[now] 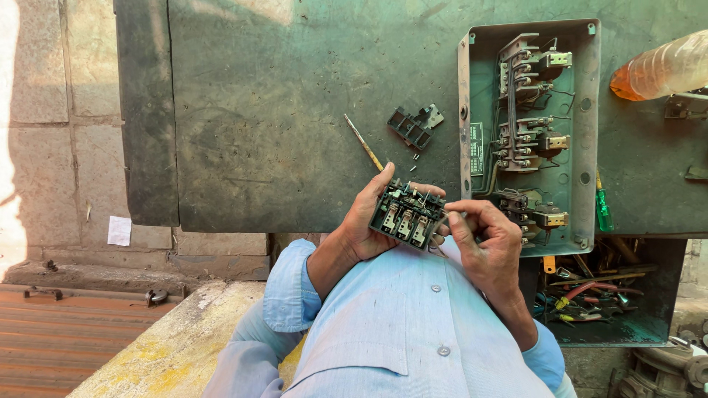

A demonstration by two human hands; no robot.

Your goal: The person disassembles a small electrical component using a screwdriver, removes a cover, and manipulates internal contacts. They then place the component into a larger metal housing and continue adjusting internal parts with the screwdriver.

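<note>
Black plastic, set with rows of brass-coloured metal contacts, forms the small rectangular switch block [407, 214] that is gripped between both hands just above the lap. It is cradled by the left hand [366, 218], whose fingers are curled under and behind the block while the thumb is laid up along its left edge. At the block's right end the fingers of the right hand [483, 243] are drawn together, thumb against forefinger, in a pinch at the edge of the block; whether some small part is held in that pinch cannot be told. Pale blue shirt sleeves [289, 289] are rolled back from both wrists.

Beyond the hands, a worn dark green metal table [280, 110] is spread out. On it, just past the left thumb, a thin wooden-handled tool [364, 144] is laid at a slant, and near it a second, smaller black plastic piece [415, 124] is seen with a few tiny loose bits beside it. To the right, an open grey-green metal switch box [472, 133] is set, with three contact assemblies inside. A green-handled screwdriver [603, 208] lies beside the box, and tangled coloured wires [590, 295] fill a tray below it.
</note>
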